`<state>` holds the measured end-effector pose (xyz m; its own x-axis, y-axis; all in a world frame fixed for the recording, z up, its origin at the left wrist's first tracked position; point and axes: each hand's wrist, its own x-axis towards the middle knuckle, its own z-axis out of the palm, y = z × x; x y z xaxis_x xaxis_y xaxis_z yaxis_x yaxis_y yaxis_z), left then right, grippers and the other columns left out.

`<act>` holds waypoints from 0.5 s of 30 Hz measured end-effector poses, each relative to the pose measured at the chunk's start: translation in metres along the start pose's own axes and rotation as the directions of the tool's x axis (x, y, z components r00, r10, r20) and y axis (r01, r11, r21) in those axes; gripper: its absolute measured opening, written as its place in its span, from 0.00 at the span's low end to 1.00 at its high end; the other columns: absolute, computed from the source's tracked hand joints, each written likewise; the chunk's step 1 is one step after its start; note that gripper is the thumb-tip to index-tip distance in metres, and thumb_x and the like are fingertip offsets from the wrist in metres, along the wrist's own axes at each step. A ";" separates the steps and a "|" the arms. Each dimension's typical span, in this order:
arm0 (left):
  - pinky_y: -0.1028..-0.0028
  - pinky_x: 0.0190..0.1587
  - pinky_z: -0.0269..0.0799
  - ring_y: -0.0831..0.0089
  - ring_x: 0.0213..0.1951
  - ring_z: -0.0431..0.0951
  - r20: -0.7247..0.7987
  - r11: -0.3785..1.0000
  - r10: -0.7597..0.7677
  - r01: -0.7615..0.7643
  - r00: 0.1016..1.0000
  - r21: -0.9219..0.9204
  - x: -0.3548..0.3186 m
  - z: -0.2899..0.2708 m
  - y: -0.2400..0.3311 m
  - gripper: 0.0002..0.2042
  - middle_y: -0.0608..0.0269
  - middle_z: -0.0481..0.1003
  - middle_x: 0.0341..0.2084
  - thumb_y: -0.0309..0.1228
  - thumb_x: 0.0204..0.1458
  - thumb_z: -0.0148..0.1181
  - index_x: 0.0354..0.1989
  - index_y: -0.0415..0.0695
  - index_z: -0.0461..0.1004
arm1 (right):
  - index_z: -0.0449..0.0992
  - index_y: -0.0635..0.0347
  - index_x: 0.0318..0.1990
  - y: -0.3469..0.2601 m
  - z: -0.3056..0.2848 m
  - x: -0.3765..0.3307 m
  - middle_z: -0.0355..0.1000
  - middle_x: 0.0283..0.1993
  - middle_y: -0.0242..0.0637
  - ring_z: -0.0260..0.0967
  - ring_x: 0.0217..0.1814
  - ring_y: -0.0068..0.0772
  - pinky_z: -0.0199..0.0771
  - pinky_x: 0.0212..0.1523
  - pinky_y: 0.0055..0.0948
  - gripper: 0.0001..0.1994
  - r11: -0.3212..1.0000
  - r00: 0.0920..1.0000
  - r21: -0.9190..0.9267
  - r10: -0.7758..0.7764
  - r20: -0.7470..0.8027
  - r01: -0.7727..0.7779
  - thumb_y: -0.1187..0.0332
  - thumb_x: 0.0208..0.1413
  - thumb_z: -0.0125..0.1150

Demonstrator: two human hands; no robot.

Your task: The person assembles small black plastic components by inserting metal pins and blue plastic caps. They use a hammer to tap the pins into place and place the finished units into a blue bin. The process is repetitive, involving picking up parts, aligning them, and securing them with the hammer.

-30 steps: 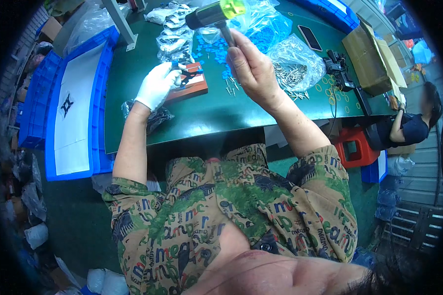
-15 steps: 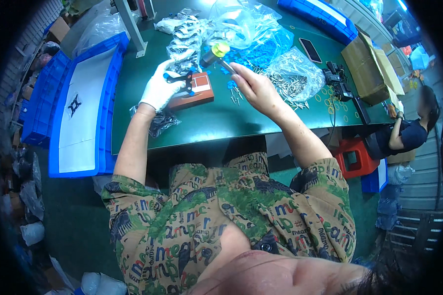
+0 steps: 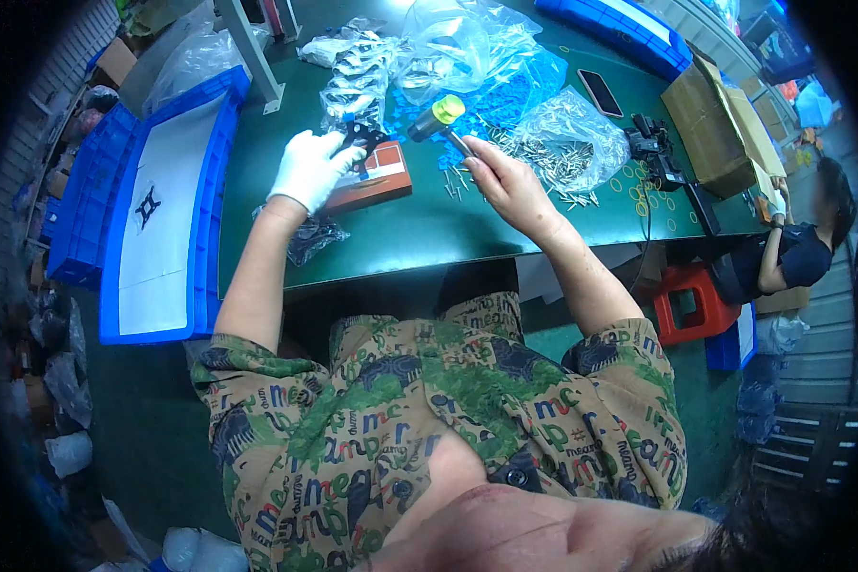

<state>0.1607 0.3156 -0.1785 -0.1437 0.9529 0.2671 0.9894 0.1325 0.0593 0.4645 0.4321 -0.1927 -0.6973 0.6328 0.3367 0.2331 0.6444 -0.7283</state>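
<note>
My left hand point(image 3: 307, 173), in a white glove, grips a black bracket-like part point(image 3: 363, 136) with blue bits on it. It is held over the far left edge of a reddish-brown block point(image 3: 372, 194); whether the two touch I cannot tell. My bare right hand point(image 3: 513, 189) is closed round the handle of a hammer point(image 3: 431, 121), whose head has a yellow-green face. The hammer head is raised to the right of the black part, apart from it. Several metal pins point(image 3: 458, 181) lie on the green table below the hammer.
Behind the block lie bagged black parts point(image 3: 353, 91) and blue pieces point(image 3: 520, 95) in clear plastic. A bag of metal pins point(image 3: 567, 143), a phone point(image 3: 601, 93), yellow rings point(image 3: 643, 195) and a cardboard box point(image 3: 720, 129) are at right. A blue crate point(image 3: 205, 181) stands left; a co-worker point(image 3: 796, 253) is far right.
My left hand has shifted the black part up and away toward the block's far edge, baring more of the block. The hammer and my right hand have moved a little right and nearer.
</note>
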 end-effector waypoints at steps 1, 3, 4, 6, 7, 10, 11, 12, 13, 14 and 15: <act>0.52 0.58 0.68 0.46 0.44 0.77 0.066 1.000 0.012 -0.010 0.998 -0.026 -0.002 -0.006 0.010 0.20 0.46 0.79 0.39 0.48 0.62 0.56 0.41 0.41 0.80 | 0.72 0.57 0.63 0.002 0.001 0.000 0.79 0.45 0.51 0.79 0.46 0.55 0.77 0.44 0.43 0.19 1.000 1.000 -0.002 -0.019 -0.005 0.019 0.60 0.70 0.56; 0.54 0.62 0.65 0.54 0.43 0.80 -0.126 0.990 0.115 -0.103 0.985 0.097 -0.014 0.023 0.002 0.18 0.52 0.80 0.40 0.45 0.65 0.52 0.45 0.43 0.79 | 0.71 0.57 0.63 0.000 0.006 0.002 0.79 0.45 0.51 0.79 0.46 0.55 0.77 0.44 0.44 0.20 0.997 0.997 0.007 -0.077 -0.004 0.077 0.59 0.70 0.55; 0.54 0.63 0.64 0.54 0.44 0.80 -0.109 0.982 0.156 -0.142 0.982 0.125 -0.015 0.030 -0.003 0.18 0.51 0.80 0.40 0.45 0.66 0.52 0.46 0.43 0.79 | 0.71 0.57 0.63 -0.003 0.006 0.003 0.79 0.44 0.51 0.79 0.46 0.55 0.77 0.44 0.44 0.20 0.998 0.998 0.010 -0.063 0.015 0.062 0.59 0.70 0.55; 0.55 0.65 0.62 0.55 0.46 0.80 -0.072 0.959 0.233 -0.217 0.970 0.183 -0.017 0.040 -0.012 0.19 0.50 0.80 0.40 0.46 0.66 0.51 0.47 0.41 0.79 | 0.71 0.57 0.63 -0.010 0.007 0.006 0.79 0.44 0.51 0.79 0.46 0.56 0.77 0.44 0.45 0.19 0.999 0.998 0.017 -0.036 0.056 0.035 0.59 0.70 0.54; 0.55 0.67 0.60 0.54 0.46 0.80 -0.033 0.973 0.194 -0.188 0.980 0.134 -0.014 0.039 -0.013 0.21 0.48 0.81 0.38 0.47 0.67 0.49 0.48 0.40 0.78 | 0.71 0.57 0.63 -0.010 0.009 0.009 0.79 0.44 0.51 0.78 0.46 0.57 0.77 0.44 0.45 0.19 0.998 0.997 0.016 -0.057 0.054 0.056 0.59 0.70 0.54; 0.55 0.68 0.58 0.54 0.47 0.80 -0.067 0.985 0.136 -0.128 0.988 0.114 -0.017 0.031 -0.008 0.22 0.47 0.81 0.36 0.48 0.67 0.48 0.47 0.40 0.78 | 0.71 0.57 0.63 -0.009 0.017 0.020 0.79 0.44 0.52 0.78 0.46 0.58 0.77 0.44 0.45 0.19 0.993 0.992 0.017 -0.117 0.052 0.116 0.58 0.71 0.53; 0.55 0.67 0.59 0.54 0.45 0.80 -0.031 0.987 0.123 -0.119 0.992 0.104 -0.015 0.026 -0.006 0.20 0.48 0.81 0.35 0.47 0.67 0.50 0.45 0.41 0.78 | 0.71 0.57 0.63 -0.011 0.018 0.024 0.79 0.45 0.52 0.78 0.46 0.59 0.77 0.44 0.45 0.19 0.991 0.990 0.018 -0.134 0.052 0.134 0.58 0.71 0.53; 0.55 0.67 0.60 0.54 0.44 0.80 0.006 0.989 0.109 -0.110 0.994 0.095 -0.013 0.023 -0.004 0.18 0.48 0.80 0.35 0.46 0.67 0.51 0.44 0.42 0.78 | 0.71 0.57 0.63 -0.012 0.019 0.028 0.78 0.45 0.53 0.77 0.46 0.59 0.77 0.44 0.45 0.19 0.988 0.987 0.019 -0.152 0.051 0.151 0.58 0.71 0.53; 0.56 0.67 0.61 0.54 0.43 0.80 0.044 0.992 0.092 -0.096 0.995 0.086 -0.013 0.018 -0.001 0.17 0.49 0.80 0.34 0.44 0.66 0.52 0.42 0.43 0.78 | 0.71 0.57 0.63 -0.013 0.019 0.034 0.78 0.46 0.53 0.77 0.47 0.59 0.77 0.45 0.45 0.19 0.981 0.980 0.007 -0.195 0.033 0.195 0.58 0.71 0.53; 0.56 0.66 0.61 0.55 0.42 0.80 0.043 0.989 0.104 -0.108 0.994 0.105 -0.011 0.013 0.004 0.17 0.50 0.80 0.32 0.44 0.66 0.53 0.41 0.43 0.78 | 0.71 0.57 0.63 -0.014 0.018 0.041 0.78 0.46 0.53 0.77 0.47 0.59 0.78 0.45 0.45 0.19 0.971 0.971 -0.007 -0.238 0.015 0.238 0.58 0.71 0.53; 0.56 0.66 0.61 0.55 0.42 0.81 0.041 0.985 0.116 -0.120 0.992 0.124 -0.009 0.008 0.009 0.17 0.50 0.80 0.31 0.44 0.66 0.53 0.41 0.42 0.78 | 0.72 0.57 0.63 -0.017 0.016 0.046 0.78 0.47 0.54 0.77 0.48 0.59 0.78 0.46 0.45 0.19 0.960 0.960 -0.022 -0.280 -0.002 0.280 0.58 0.71 0.53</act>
<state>0.1712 0.3099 -0.1880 -0.0271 0.9723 0.2323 0.9944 0.0499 -0.0930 0.4177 0.4438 -0.1743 -0.7331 0.4280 0.5286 0.0432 0.8049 -0.5918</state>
